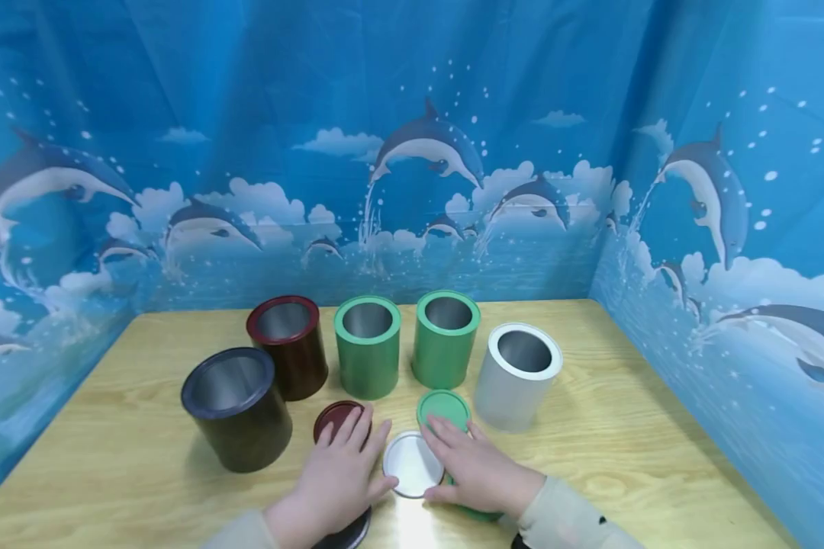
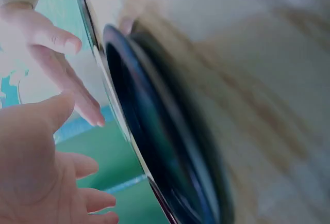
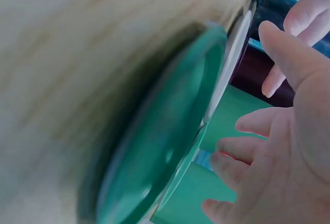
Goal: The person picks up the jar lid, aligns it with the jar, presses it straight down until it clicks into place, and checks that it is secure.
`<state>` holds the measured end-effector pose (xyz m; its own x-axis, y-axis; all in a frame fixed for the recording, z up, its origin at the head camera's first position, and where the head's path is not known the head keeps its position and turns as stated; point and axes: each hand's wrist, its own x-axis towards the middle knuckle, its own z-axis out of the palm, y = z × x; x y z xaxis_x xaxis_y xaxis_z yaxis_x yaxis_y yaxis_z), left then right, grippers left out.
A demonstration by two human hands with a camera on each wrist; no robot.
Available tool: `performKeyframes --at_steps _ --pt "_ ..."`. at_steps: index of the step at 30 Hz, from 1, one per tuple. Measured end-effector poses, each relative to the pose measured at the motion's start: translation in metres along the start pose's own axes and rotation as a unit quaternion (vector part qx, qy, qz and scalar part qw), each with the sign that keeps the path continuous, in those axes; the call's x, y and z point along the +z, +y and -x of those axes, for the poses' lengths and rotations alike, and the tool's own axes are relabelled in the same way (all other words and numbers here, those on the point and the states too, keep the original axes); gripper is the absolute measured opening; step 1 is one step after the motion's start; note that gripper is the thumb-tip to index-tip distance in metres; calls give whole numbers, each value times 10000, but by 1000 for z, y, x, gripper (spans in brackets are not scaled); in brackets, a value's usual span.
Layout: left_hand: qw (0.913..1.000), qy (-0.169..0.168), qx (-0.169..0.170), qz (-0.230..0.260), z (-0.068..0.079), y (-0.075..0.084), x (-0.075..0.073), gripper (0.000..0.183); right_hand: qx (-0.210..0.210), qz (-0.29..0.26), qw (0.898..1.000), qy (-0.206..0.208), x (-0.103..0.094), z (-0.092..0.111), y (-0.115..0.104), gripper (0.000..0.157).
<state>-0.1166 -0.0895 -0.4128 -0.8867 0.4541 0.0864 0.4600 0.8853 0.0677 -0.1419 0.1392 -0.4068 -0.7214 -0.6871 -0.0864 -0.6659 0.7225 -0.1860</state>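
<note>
My left hand (image 1: 336, 473), fingers spread, hovers over the lids in the head view, between a dark red lid (image 1: 336, 415) and a black lid (image 1: 350, 530). My right hand (image 1: 477, 469) is likewise spread, over a green lid (image 1: 481, 514) that it partly hides. A second green lid (image 1: 443, 408) lies beyond its fingertips. Between both hands a white lid (image 1: 412, 463) lies flat. In the left wrist view the palm stands off the black lid (image 2: 160, 136); the right wrist view shows a gap between palm and green lid (image 3: 170, 126). Neither hand holds anything.
Open cans stand in an arc behind the lids: black (image 1: 247, 427), dark red (image 1: 295, 362), green (image 1: 368, 358), another green (image 1: 445, 351) and white (image 1: 511, 389). The wooden table (image 1: 632, 457) meets a blue dolphin-print curtain (image 1: 302, 91) at the back and sides.
</note>
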Motion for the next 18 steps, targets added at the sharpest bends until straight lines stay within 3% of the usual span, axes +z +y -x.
performKeyframes --at_steps 9,18 --pt "9977 -266 409 -481 0 11 6 73 -180 304 9994 18 1 -2 -6 82" --pt "9875 -589 751 -1253 -2 19 10 77 -318 515 9982 46 6 -2 -6 76"
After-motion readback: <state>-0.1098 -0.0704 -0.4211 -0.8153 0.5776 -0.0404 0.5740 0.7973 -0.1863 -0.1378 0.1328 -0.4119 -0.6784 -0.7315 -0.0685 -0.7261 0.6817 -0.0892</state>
